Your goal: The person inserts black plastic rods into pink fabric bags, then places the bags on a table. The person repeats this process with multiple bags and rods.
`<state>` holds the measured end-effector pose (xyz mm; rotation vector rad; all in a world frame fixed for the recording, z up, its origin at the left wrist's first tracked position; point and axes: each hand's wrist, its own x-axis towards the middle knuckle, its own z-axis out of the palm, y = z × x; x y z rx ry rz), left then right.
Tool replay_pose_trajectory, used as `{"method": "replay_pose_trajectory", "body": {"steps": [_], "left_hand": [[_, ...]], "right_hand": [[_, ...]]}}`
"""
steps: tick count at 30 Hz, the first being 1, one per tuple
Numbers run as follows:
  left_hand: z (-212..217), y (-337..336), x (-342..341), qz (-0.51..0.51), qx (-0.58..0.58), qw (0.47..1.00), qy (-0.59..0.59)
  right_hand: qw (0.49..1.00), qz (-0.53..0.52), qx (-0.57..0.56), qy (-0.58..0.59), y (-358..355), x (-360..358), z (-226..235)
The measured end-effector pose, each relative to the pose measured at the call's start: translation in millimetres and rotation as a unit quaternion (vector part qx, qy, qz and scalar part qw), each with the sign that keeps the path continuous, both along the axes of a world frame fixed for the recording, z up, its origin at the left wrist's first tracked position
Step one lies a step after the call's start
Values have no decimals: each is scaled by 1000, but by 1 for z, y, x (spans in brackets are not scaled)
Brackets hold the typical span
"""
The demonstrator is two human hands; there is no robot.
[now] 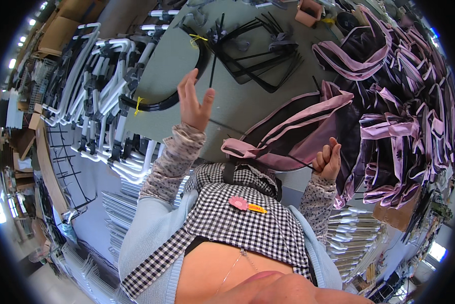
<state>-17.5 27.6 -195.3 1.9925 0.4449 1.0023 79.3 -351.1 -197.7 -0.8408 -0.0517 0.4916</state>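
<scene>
Currently left fingers (pixel 189 92) spread; right fingers (pixel 327 154) curled round thin black rod (pixel 301 161).

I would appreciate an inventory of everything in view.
Table: one, grey-green, centre
Fabric piece: one, pink-black, table's near edge
Fabric pile: one, pink-black, right
Thin rod: one, black, against fabric piece
Curved bundle: one, black with yellow ties, table's left
Bent rods: several, black, table's far side
Open box: one, brown, far edge
Tube frames: many, white, left
Apron: one, black-and-white checked, on person
Left hand: one, open, over table
Right hand: one, curled on thin rod
</scene>
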Motion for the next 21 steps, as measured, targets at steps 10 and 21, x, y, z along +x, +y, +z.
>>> {"method": "replay_pose_trajectory", "body": {"steps": [10, 21], "left_hand": [[49, -61, -8, -421, -3, 896, 143], [51, -21, -18, -266, -155, 938, 159]], "right_hand": [[777, 77, -505, -368, -1, -8, -9], [794, -78, -492, -347, 13, 3, -19]]}}
